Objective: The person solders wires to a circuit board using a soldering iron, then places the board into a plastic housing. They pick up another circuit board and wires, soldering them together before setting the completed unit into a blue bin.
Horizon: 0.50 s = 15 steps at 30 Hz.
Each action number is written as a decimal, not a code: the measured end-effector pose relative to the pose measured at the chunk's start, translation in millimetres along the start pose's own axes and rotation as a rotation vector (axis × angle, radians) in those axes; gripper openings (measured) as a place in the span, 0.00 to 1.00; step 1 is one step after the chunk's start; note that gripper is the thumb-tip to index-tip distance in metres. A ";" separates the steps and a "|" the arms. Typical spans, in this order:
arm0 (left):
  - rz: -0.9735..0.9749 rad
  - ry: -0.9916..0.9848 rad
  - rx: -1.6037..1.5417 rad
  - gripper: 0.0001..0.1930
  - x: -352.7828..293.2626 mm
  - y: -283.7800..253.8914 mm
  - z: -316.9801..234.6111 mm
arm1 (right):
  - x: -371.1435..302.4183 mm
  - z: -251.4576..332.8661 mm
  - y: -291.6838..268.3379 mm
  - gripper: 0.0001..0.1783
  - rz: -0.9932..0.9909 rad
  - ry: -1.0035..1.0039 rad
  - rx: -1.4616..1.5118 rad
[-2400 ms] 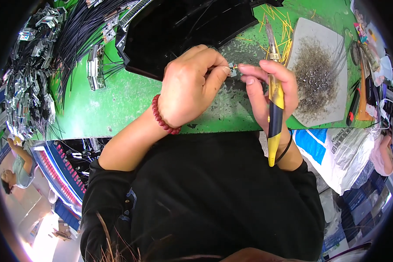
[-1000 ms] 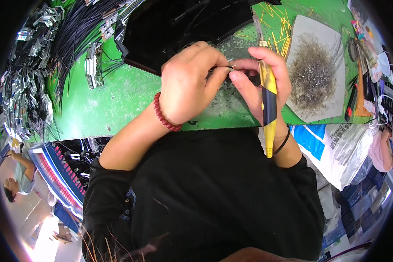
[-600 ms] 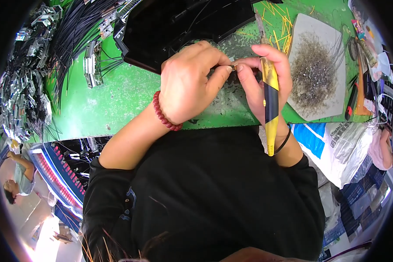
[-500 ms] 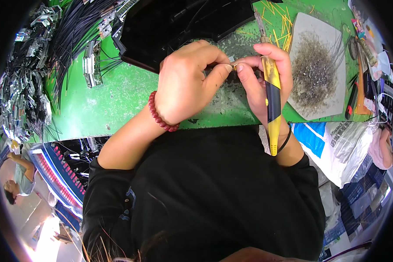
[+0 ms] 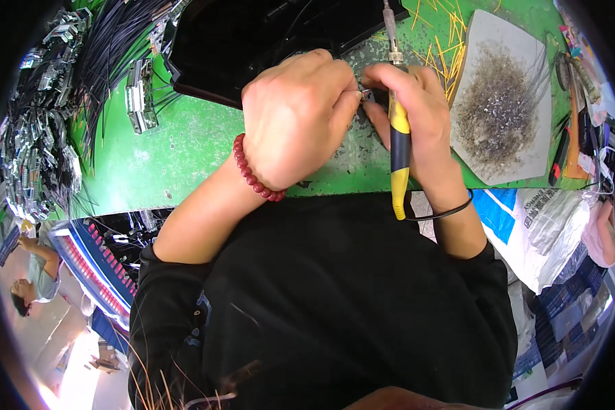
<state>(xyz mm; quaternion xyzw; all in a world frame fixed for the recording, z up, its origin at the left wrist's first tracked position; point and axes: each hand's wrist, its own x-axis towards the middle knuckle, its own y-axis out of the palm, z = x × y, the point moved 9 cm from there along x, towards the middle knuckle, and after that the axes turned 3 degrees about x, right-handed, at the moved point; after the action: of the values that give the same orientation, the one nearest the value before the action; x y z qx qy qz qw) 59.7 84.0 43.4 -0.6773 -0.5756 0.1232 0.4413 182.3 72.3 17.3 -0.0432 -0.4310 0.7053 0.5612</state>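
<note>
My left hand (image 5: 294,116), with a dark red bead bracelet (image 5: 243,167) at the wrist, is closed in a pinch over the green table. A tiny silvery part (image 5: 367,95) shows at its fingertips, too small to name. Just to the right, my right hand (image 5: 420,116) holds a yellow-and-black soldering iron (image 5: 400,147) between its fingers. The iron's metal tip points away from me, and its handle end hangs toward my body. My right thumb and index finger are close to the small part; whether they touch it I cannot tell.
A large black plastic housing (image 5: 212,48) lies beyond my hands. Left are black wires (image 5: 109,61), a metal-framed part (image 5: 141,96) and piled shiny parts (image 5: 41,130). Thin yellow strips (image 5: 446,61) and a grey board (image 5: 506,109) with dark grit lie right. A person (image 5: 41,270) is lower left.
My right fingers have parted from the left fingertips, and the soldering iron has shifted left and away from me. The yellow bit seen between the fingertips no longer shows. My left hand barely moved.
</note>
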 end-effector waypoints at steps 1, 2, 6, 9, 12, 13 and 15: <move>-0.012 0.009 0.028 0.04 1.0 0.0 -0.8 | -1.4 -1.0 -0.2 0.29 -0.018 0.018 -0.041; -0.008 0.009 0.029 0.04 1.4 2.9 -0.2 | -2.7 1.5 -0.1 0.29 -0.019 0.022 -0.038; -0.012 0.066 0.062 0.06 -1.0 15.1 -4.1 | -7.3 3.6 -5.9 0.29 -0.095 0.093 -0.044; 0.012 0.079 0.093 0.06 -2.1 22.4 -2.7 | -9.0 2.0 -8.2 0.29 -0.133 0.112 -0.025; 0.054 0.060 0.116 0.06 -1.3 25.8 -1.1 | -7.9 1.2 -8.7 0.29 -0.133 0.121 -0.002; 0.082 0.037 0.120 0.06 -0.5 27.7 0.2 | -8.2 0.2 -8.5 0.29 -0.127 0.131 0.013; 0.109 0.030 0.132 0.05 2.5 29.6 -0.5 | -8.9 -2.5 -8.2 0.29 -0.133 0.125 0.020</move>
<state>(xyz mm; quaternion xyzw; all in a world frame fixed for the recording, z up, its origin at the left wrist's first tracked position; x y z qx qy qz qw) 80.6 87.5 22.7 -0.6788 -0.5219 0.1743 0.4862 193.1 66.3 17.4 -0.0528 -0.3903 0.6667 0.6328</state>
